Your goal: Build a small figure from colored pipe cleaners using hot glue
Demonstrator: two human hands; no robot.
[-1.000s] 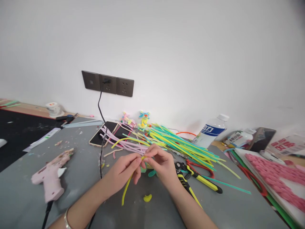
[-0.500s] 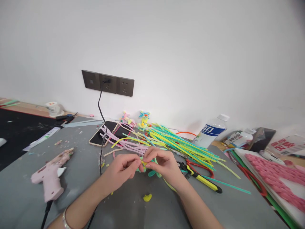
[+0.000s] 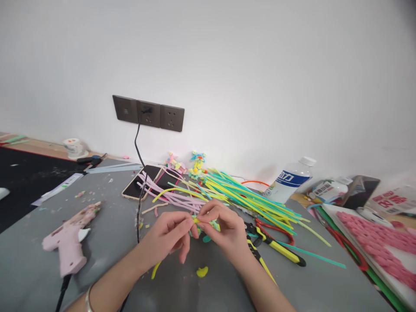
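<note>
Below the frame's centre, the left hand (image 3: pixel 162 236) and right hand (image 3: pixel 227 229) pinched a yellow piece (image 3: pixel 196 220) between their fingertips; with so little held, an uneven tug could have slipped it free.

A craft workspace: a grey table (image 3: pixel 182 286) bears a glue gun (image 3: pixel 69 242), pliers (image 3: pixel 276 247) and bundled colourful stems (image 3: pixel 247 195).

Nearside of fingers (image 3: pixel 185 226): gap between forearms (image 3: pixel 120 271) over grey tabletop (image 3: pixel 182 290), yellow piece (image 3: pixel 202 272) lying there. Left: black cord (image 3: pixel 138 216), pink glue gun (image 3: pixel 69 247). Right: pliers (image 3: pixel 284 253). Beyond: lilac strips (image 3: pixel 175 200), yellow-green bundle (image 3: pixel 247 195).
</note>
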